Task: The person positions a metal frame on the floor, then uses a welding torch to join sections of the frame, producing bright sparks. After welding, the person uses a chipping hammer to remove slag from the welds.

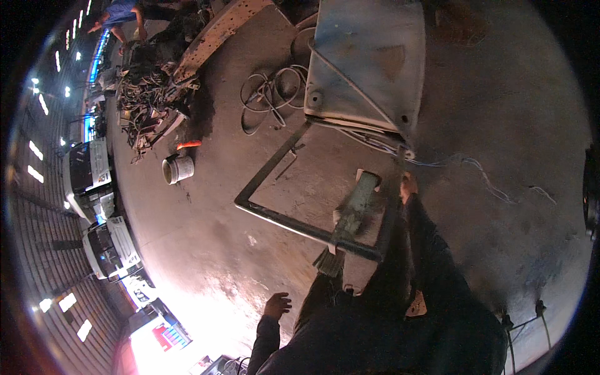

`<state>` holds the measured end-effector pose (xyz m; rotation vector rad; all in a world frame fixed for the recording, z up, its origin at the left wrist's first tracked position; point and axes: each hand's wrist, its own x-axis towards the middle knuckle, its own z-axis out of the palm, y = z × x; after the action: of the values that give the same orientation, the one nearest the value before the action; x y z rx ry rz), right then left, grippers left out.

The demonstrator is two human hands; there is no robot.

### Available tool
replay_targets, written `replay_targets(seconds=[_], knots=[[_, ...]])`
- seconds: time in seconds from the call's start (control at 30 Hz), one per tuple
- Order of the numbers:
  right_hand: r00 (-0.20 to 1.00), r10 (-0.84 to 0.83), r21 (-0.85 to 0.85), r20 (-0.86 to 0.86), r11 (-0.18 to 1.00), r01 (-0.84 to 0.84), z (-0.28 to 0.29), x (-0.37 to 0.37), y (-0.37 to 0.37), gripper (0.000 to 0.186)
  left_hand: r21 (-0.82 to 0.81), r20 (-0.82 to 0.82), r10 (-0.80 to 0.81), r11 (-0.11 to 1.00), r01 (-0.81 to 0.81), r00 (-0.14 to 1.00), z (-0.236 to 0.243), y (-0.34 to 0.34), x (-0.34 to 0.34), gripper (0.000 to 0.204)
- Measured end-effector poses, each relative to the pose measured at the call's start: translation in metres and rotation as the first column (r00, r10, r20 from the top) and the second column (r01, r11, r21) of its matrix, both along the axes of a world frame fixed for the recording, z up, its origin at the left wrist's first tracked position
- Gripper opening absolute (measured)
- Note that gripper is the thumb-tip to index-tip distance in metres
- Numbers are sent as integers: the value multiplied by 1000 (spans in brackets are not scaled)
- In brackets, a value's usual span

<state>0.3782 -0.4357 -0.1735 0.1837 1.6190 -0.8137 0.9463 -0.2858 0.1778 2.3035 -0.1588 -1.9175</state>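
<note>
A dark rectangular metal frame (256, 209) lies ahead of me, joined to a large pale metal panel (359, 56) with a diagonal rod. My right hand (408, 186) is closed around the frame's right bar near the panel's lower corner. My left hand (278, 305) hangs apart from the frame at lower left, fingers spread, holding nothing. A dusty greenish elongated piece (356, 203) lies across the frame's interior and its near bar. A bristly bundle (329, 262) is at its lower end, by my legs. Thin wires (481, 175) trail rightward from the panel.
Coiled cables (262, 97) lie left of the panel. A tangled scrap pile (153, 106), long perforated beam (212, 37), white bucket (178, 169) and orange object (189, 144) are further left. Another person in blue (119, 14) works at top left. Trucks (112, 250) line the left side.
</note>
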Motion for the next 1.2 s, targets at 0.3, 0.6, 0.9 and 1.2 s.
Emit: replay_targets(seconds=[0.3, 0.6, 0.9, 1.2], knots=[[970, -234, -270, 62, 932, 242, -103, -26, -35, 52, 161, 211, -249, 963, 217, 945, -5, 7, -1, 39], [866, -183, -549, 466, 708, 445, -172, 74, 29, 47, 35, 159, -422, 906, 422, 893, -42, -14, -10, 36], [748, 111, -703, 654, 453, 548, -194, 108, 78, 44, -385, 144, -697, 615, 688, 703, -223, -170, -186, 43], [843, 121, -778, 523, 472, 415, -38, 38, 114, 41, -122, -659, 241, 900, -418, 712, -270, -235, -312, 38]])
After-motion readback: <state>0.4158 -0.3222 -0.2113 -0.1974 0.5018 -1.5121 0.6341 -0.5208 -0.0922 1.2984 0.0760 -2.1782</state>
